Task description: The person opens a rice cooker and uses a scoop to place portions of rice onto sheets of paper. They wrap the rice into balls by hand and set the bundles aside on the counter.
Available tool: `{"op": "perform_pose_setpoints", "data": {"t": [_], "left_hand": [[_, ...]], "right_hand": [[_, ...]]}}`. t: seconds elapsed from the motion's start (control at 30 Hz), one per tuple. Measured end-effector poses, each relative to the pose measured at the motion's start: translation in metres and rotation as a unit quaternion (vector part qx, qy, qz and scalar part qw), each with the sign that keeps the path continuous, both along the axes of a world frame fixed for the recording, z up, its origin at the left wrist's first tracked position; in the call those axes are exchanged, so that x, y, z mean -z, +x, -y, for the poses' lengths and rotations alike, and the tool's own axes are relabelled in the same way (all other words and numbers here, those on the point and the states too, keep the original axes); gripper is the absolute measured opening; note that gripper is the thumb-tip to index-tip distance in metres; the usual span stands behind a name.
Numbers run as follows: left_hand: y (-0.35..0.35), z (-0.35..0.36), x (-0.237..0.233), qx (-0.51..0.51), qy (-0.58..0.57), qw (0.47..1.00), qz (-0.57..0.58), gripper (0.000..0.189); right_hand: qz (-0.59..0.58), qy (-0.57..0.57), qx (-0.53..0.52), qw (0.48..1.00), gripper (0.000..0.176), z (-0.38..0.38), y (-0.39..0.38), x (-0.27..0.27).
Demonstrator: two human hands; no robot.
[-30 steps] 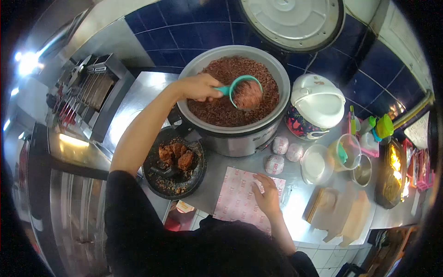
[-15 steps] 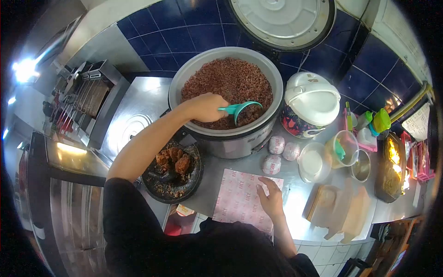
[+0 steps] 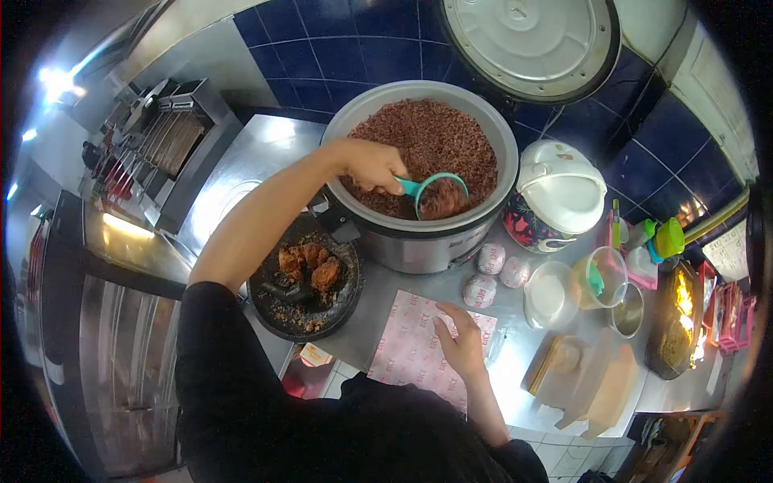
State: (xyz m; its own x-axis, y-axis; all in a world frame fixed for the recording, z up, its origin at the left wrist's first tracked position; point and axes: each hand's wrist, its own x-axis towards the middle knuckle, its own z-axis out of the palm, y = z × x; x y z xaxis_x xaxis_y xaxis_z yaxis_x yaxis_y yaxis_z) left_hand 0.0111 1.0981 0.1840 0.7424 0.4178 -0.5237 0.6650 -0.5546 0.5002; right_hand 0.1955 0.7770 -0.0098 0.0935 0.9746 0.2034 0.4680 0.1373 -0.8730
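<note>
My left hand grips the handle of a teal scoop inside a large rice cooker. Reddish-brown rice fills much of the pot, and some of it lies in the scoop's bowl. On the steel counter, my right hand rests with fingers apart over a pink printed wrapping paper. Several round portions wrapped in the same print sit between the paper and the cooker. Below my left forearm is a dark stone mortar with browned fried pieces and crumbs.
The cooker's lid stands raised behind. A white lidded rice container, clear tubs and a metal bowl stand to the right. An opened brown box lies nearer the front edge, and a dark tray sits farther right.
The scoop has turned upward and now shows rice in its bowl. My right hand has shifted slightly left over the paper. The view has swung a little.
</note>
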Motion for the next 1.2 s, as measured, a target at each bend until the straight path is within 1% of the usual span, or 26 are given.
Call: {"op": "perform_pose_setpoints", "data": {"t": [0.03, 0.07, 0.1, 0.17, 0.2, 0.23, 0.3, 0.33, 0.37, 0.4, 0.5, 0.53, 0.6, 0.67, 0.73, 0.77, 0.83, 0.87, 0.93, 0.97, 1.03, 1.07, 1.13, 1.17, 1.2], "left_hand": [[-0.003, -0.001, -0.005, -0.105, -0.120, 0.987, -0.036, 0.025], [-0.005, 0.005, -0.008, -0.134, -0.147, 0.980, 0.001, 0.024], [-0.007, 0.002, -0.008, -0.127, -0.147, 0.981, -0.001, 0.024], [-0.010, -0.005, -0.003, -0.192, -0.150, 0.968, 0.052, 0.023], [-0.010, -0.008, 0.002, -0.206, -0.123, 0.968, 0.072, 0.024], [-0.007, -0.014, 0.010, -0.206, -0.124, 0.968, 0.073, 0.024], [0.001, -0.022, 0.023, -0.154, 0.032, 0.984, 0.077, 0.025], [0.006, -0.022, 0.030, -0.156, 0.032, 0.984, 0.078, 0.025], [0.013, -0.018, 0.035, -0.087, 0.136, 0.984, 0.074, 0.025], [0.021, -0.011, 0.036, -0.014, 0.237, 0.969, 0.069, 0.026], [0.037, 0.009, 0.025, -0.032, 0.205, 0.977, 0.052, 0.024], [0.039, 0.010, 0.028, 0.002, 0.203, 0.978, 0.056, 0.022], [0.042, 0.019, 0.022, 0.000, 0.188, 0.981, 0.053, 0.022], [0.037, 0.027, 0.021, -0.002, 0.173, 0.984, 0.048, 0.021], [0.028, 0.032, 0.022, 0.022, 0.164, 0.984, 0.062, 0.020], [0.023, 0.037, 0.014, 0.023, 0.165, 0.984, 0.063, 0.020], [0.016, 0.047, -0.001, 0.053, 0.194, 0.978, 0.060, 0.019], [0.017, 0.051, 0.001, 0.054, 0.193, 0.978, 0.060, 0.019], [0.018, 0.059, 0.010, 0.044, 0.274, 0.958, 0.075, 0.019], [0.014, 0.061, 0.007, 0.039, 0.271, 0.959, 0.073, 0.019], [0.014, 0.061, -0.007, 0.046, 0.234, 0.970, 0.049, 0.019], [0.016, 0.055, -0.004, 0.047, 0.232, 0.970, 0.051, 0.019], [0.014, 0.038, 0.005, 0.086, 0.211, 0.972, 0.057, 0.021], [0.014, 0.031, 0.009, 0.081, 0.208, 0.973, 0.057, 0.021], [0.015, 0.023, 0.012, 0.075, 0.161, 0.983, 0.040, 0.023]], "right_hand": [[-0.014, -0.007, 0.008, 1.000, 0.030, 0.004, 0.002, 0.003], [-0.027, -0.015, 0.018, 0.999, 0.030, 0.008, 0.005, 0.006], [-0.028, -0.015, 0.026, 0.999, 0.030, 0.011, 0.009, 0.010], [-0.063, -0.052, 0.063, 0.995, 0.030, 0.020, 0.018, 0.018], [-0.063, -0.053, 0.066, 0.994, 0.030, 0.025, 0.022, 0.020], [-0.063, -0.072, 0.080, 0.992, 0.030, 0.029, 0.026, 0.021], [-0.063, -0.091, 0.089, 0.990, 0.031, 0.033, 0.030, 0.023], [-0.061, -0.099, 0.095, 0.989, 0.031, 0.034, 0.032, 0.024], [-0.059, -0.106, 0.102, 0.987, 0.031, 0.034, 0.033, 0.024], [-0.058, -0.106, 0.104, 0.987, 0.031, 0.034, 0.034, 0.024], [-0.055, -0.099, 0.108, 0.988, 0.031, 0.035, 0.035, 0.024], [-0.057, -0.099, 0.108, 0.988, 0.032, 0.035, 0.035, 0.026], [-0.058, -0.098, 0.105, 0.988, 0.032, 0.031, 0.035, 0.027], [-0.066, -0.090, 0.088, 0.990, 0.032, 0.028, 0.030, 0.027], [-0.070, -0.087, 0.080, 0.990, 0.032, 0.025, 0.026, 0.026], [-0.072, -0.086, 0.073, 0.991, 0.032, 0.023, 0.025, 0.024], [-0.073, -0.087, 0.072, 0.991, 0.032, 0.020, 0.023, 0.019], [-0.077, -0.091, 0.071, 0.990, 0.031, 0.019, 0.021, 0.017], [-0.073, -0.092, 0.062, 0.991, 0.031, 0.012, 0.017, 0.012], [-0.067, -0.089, 0.051, 0.992, 0.031, 0.009, 0.014, 0.011], [-0.063, -0.079, 0.037, 0.994, 0.031, 0.005, 0.010, 0.010], [-0.060, -0.069, 0.029, 0.995, 0.031, 0.004, 0.011, 0.010], [-0.067, -0.079, 0.034, 0.994, 0.032, 0.000, 0.009, 0.012], [-0.073, -0.090, 0.032, 0.993, 0.033, -0.001, 0.007, 0.013], [-0.072, -0.092, 0.025, 0.993, 0.033, -0.002, 0.005, 0.013]]}}
